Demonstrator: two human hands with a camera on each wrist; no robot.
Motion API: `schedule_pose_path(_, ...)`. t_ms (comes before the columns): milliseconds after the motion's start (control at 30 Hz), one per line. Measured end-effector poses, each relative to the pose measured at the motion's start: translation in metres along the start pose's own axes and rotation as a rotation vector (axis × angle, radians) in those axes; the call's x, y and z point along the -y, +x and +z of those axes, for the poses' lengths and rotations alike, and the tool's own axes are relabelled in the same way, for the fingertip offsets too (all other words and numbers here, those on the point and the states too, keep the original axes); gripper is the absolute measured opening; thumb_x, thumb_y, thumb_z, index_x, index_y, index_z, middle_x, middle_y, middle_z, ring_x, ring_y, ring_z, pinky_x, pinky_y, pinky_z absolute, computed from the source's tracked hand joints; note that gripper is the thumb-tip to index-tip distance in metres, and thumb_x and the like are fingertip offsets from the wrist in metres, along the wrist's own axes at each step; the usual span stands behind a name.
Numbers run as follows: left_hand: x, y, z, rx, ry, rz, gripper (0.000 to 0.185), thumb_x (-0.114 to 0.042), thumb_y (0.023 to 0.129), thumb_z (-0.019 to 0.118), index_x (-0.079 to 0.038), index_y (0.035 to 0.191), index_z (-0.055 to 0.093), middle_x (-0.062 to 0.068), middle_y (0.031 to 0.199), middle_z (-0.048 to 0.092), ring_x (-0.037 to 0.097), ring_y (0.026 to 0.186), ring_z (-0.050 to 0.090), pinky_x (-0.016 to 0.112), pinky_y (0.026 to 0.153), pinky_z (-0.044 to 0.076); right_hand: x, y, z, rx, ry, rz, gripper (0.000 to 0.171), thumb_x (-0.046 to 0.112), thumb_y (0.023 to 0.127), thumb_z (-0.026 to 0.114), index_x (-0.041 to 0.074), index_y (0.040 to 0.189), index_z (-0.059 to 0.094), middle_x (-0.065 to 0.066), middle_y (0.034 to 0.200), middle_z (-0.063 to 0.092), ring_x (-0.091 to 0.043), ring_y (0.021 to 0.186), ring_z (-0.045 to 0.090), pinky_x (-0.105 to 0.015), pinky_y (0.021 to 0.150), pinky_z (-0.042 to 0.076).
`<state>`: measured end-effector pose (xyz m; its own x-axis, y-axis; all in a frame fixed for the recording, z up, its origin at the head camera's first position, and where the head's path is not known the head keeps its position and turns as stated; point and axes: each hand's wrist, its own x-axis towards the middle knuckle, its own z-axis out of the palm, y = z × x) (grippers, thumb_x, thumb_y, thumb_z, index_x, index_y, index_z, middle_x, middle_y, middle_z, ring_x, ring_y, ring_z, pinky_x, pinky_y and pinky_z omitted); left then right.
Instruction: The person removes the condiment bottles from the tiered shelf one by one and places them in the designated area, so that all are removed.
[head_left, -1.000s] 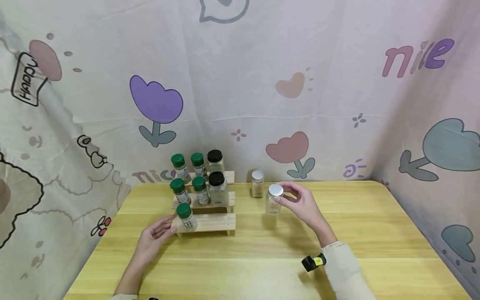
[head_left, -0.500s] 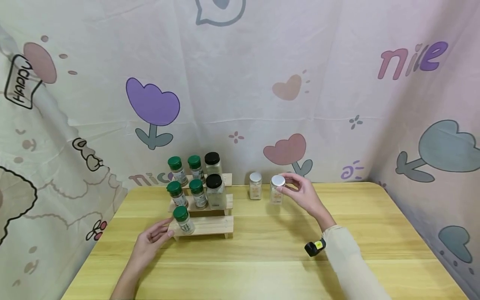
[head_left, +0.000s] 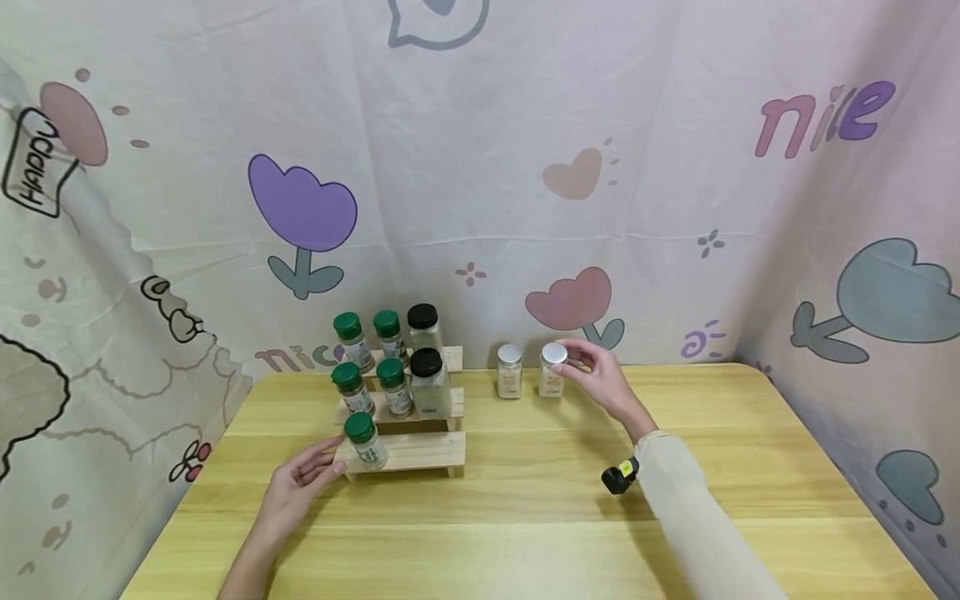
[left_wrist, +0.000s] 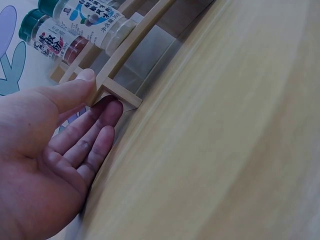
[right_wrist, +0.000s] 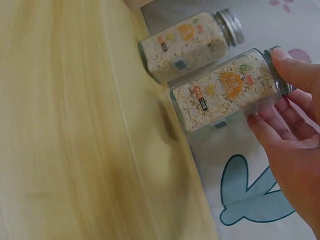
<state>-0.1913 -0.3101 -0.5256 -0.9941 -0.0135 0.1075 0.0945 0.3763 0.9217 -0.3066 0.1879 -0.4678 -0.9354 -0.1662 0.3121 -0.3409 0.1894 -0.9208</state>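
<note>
At the left, the left hand (head_left: 300, 486) lies open, palm up, on the wooden bench (head_left: 525, 517); its thumb and fingertips (left_wrist: 107, 107) touch the near left corner of a three-step wooden rack (head_left: 408, 450), steadying it without grasping anything. The rack carries five green-capped spice bottles (head_left: 365, 439) (one alone on the lowest step, its right side bare) and two black-lidded jars (head_left: 429, 383).

To the right, a silver-lidded jar (head_left: 509, 372) stands on the bench by the curtain. Just beside it is a second silver-lidded jar (head_left: 552, 370) of pale grains, apparently resting on the bench, with the right hand (head_left: 600, 379) grasping it around the lid end, fingers (right_wrist: 295, 67) curled over the cap.

This looks like the setting-down step. The next move calls for loosening those fingers without tipping the jar into its neighbour.
</note>
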Motion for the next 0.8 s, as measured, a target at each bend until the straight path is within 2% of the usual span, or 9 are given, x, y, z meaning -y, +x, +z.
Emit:
schedule_pose_path(333, -0.003, 0.001, 0.0, 0.003, 0.006, 0.004, 0.049, -0.022, 0.1, 0.07, -0.002, 0.143, 0.059, 0.022, 0.131, 0.066, 0.0, 0.107, 0.064, 0.012, 0.087, 0.052, -0.014, 0.007, 0.003, -0.017, 0.012, 0.033, 0.045, 0.005, 0.093, 0.077, -0.006, 0.134, 0.061, -0.025, 0.132, 0.062, -0.04, 0.128, 0.057, -0.023, 0.1, 0.051)
schedule_pose_path(633, -0.004, 0.0, 0.0, -0.002, 0.003, -0.003, 0.049, -0.022, 0.099, 0.071, -0.002, 0.142, 0.059, 0.023, 0.129, 0.067, 0.003, 0.106, 0.066, 0.013, 0.086, 0.052, -0.018, 0.01, 0.002, 0.0, 0.005, 0.068, 0.048, 0.009, 0.095, 0.075, -0.004, 0.138, 0.059, -0.024, 0.139, 0.058, -0.038, 0.135, 0.051, -0.039, 0.112, 0.043)
schedule_pose_path(800, -0.003, -0.001, 0.0, -0.001, -0.003, 0.0, 0.048, -0.018, 0.099, 0.071, -0.001, 0.142, 0.059, 0.023, 0.128, 0.067, 0.002, 0.105, 0.066, 0.014, 0.085, 0.053, -0.017, 0.011, 0.003, 0.008, 0.021, 0.092, 0.048, 0.007, 0.094, 0.075, -0.005, 0.138, 0.059, -0.025, 0.138, 0.059, -0.039, 0.134, 0.053, -0.035, 0.109, 0.046)
